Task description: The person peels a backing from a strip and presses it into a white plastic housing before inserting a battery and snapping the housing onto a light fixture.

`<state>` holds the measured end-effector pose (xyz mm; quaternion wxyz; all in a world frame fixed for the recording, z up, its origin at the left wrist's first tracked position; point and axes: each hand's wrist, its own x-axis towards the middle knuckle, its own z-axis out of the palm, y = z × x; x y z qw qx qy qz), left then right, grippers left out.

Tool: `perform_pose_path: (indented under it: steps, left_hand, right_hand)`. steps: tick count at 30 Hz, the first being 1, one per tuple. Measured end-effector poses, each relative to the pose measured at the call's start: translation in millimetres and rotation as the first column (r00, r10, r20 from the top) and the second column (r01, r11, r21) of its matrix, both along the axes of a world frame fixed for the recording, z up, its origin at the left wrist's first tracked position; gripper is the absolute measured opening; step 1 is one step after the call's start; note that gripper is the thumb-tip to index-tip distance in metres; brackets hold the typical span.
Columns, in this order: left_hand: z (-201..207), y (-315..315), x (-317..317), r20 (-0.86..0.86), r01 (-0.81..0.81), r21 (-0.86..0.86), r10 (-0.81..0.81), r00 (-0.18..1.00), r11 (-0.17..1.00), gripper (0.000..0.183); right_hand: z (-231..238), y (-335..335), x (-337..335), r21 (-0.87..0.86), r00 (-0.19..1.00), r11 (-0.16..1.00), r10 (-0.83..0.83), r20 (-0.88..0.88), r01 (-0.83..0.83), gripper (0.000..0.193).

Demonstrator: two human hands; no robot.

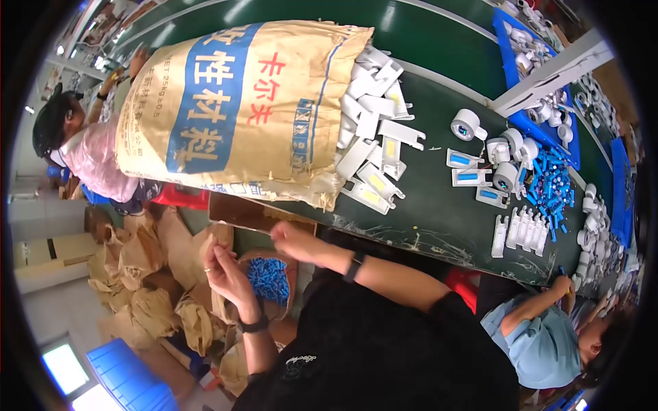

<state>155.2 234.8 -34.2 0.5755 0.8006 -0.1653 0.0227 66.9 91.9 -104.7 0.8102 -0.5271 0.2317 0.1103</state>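
Observation:
Off the table's near edge, my left hand (229,275) is raised with its fingers bunched together. My right hand (299,242) is just to its right, fingers curled in; the two hands are apart. Whatever either hand may hold is hidden or too small to make out. Below and between them is an open box (290,301) full of small blue cylinders (269,279). A brown cardboard box (264,215) sits beyond my hands under the table edge. On the table lies a large paper sack (288,96), with white plastic housings (370,120) spilling from its mouth.
The green table (432,185) carries white round fittings (468,125), housings with blue cylinders (466,177), a blue cylinder pile (548,181) and a row of white housings (526,229). Crumpled paper bags (140,250) cover the floor at left. One person (92,147) works at left, another (538,329) at right.

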Motion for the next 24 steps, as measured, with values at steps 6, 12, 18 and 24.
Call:
perform_pose_path:
  steps: [6, 12, 18, 24]
  left_hand:
    - [-7, 1, -16, 0.010, -0.002, -0.044, 0.003, 1.000, 0.999, 0.032]
    - [47, -87, -71, 0.160, 0.631, 0.105, -0.639, 0.752, 0.769, 0.024]
    - [37, -263, -148, 0.361, 0.864, 0.309, -0.890, 0.279, 0.396, 0.039]
    - [8, -385, -174, 0.460, 0.780, 0.386, -0.836, 0.299, 0.492, 0.042]
  right_hand:
    - [-80, 21, 14, -0.756, 0.957, 0.618, 0.286, -0.042, -0.218, 0.089]
    - [55, -30, -100, -0.657, 0.761, 0.622, 0.639, 0.114, -0.425, 0.027]
    - [120, -108, -266, -0.663, 0.777, 0.570, -0.628, 0.030, 0.486, 0.027]
    - [119, -163, -328, -0.890, 0.455, -0.267, -0.783, 0.424, 0.369, 0.022]
